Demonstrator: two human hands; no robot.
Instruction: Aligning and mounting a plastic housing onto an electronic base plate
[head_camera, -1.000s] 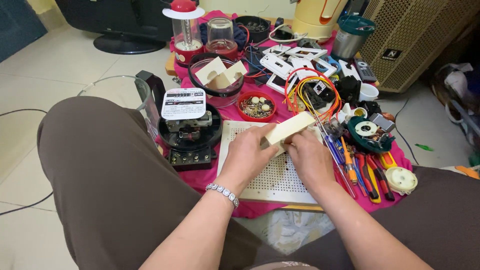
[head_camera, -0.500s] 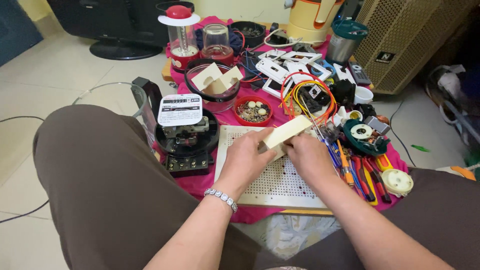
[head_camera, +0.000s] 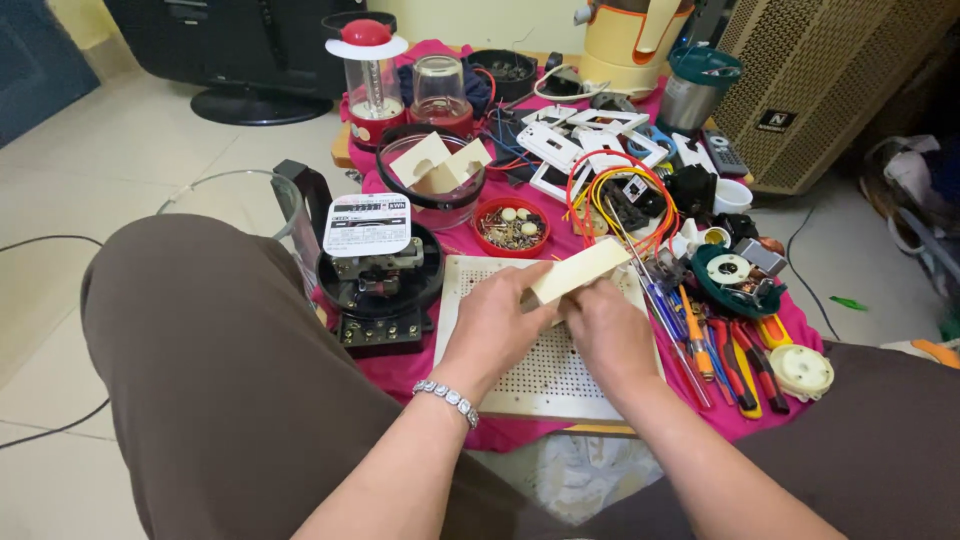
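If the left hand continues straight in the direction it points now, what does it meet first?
The left hand points up and to the right, already gripping the cream plastic block. Beyond the block, it would probably first meet the bundle of red and yellow wires, though depth is unclear.

Matt cream plastic plate (head_camera: 580, 271), pink cloth (head_camera: 400, 370)
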